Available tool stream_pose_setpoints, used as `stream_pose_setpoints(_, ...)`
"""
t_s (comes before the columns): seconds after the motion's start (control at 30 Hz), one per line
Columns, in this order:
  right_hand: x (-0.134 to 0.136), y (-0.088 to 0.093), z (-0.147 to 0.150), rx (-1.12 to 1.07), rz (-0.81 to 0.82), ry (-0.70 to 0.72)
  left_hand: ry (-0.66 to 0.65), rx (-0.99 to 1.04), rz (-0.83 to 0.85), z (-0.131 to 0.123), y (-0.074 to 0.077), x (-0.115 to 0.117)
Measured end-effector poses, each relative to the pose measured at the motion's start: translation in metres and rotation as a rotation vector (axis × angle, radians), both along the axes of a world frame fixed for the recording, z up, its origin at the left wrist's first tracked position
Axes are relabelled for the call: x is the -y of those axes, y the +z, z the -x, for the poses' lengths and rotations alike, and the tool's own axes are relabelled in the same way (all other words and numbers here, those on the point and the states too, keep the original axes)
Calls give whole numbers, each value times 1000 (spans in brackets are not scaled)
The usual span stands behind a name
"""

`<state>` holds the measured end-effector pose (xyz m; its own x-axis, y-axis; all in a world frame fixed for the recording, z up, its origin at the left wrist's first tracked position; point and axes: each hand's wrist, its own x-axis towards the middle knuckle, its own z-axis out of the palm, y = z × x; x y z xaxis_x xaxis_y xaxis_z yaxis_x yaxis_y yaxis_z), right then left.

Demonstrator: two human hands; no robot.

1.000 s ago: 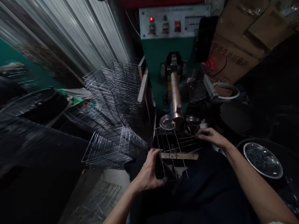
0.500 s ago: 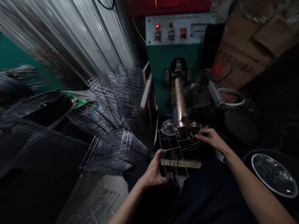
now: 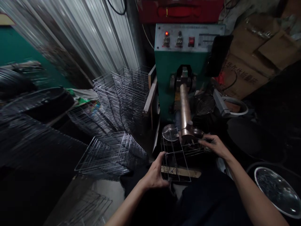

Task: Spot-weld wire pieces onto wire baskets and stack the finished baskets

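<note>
A wire rack (image 3: 176, 157) stands under the copper arm (image 3: 185, 114) of a green welding machine (image 3: 175, 66). My left hand (image 3: 155, 174) grips the rack's near left edge, fingers curled round the wire. My right hand (image 3: 214, 145) holds the rack's right side beside the copper tip, fingers pinched on the wires. A wooden strip (image 3: 181, 171) lies across under the rack's front.
Stacks of finished wire racks (image 3: 110, 155) lie at the left, with more leaning by the corrugated wall (image 3: 122, 94). Two small metal bowls (image 3: 169, 132) sit by the arm. A fan (image 3: 205, 105), cardboard boxes (image 3: 254, 59) and a shiny dish (image 3: 277, 190) are at the right.
The rack has been tipped up and pushed closer to the copper tip. Both hands moved with it. The view shifted up and left, so the machine sits lower and further right.
</note>
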<state>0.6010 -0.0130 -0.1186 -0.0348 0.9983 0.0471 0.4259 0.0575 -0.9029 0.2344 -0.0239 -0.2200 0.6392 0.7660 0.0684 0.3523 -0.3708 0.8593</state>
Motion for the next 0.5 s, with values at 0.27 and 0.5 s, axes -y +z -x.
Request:
stream_pose_setpoints(0.27,-4,-2,-3,20,2,-14,6,48,-12,-5,9,-5)
stream_pose_setpoints(0.5,7,-9,-8,51,-169,-131,-7,70,-60,-15,42,-6)
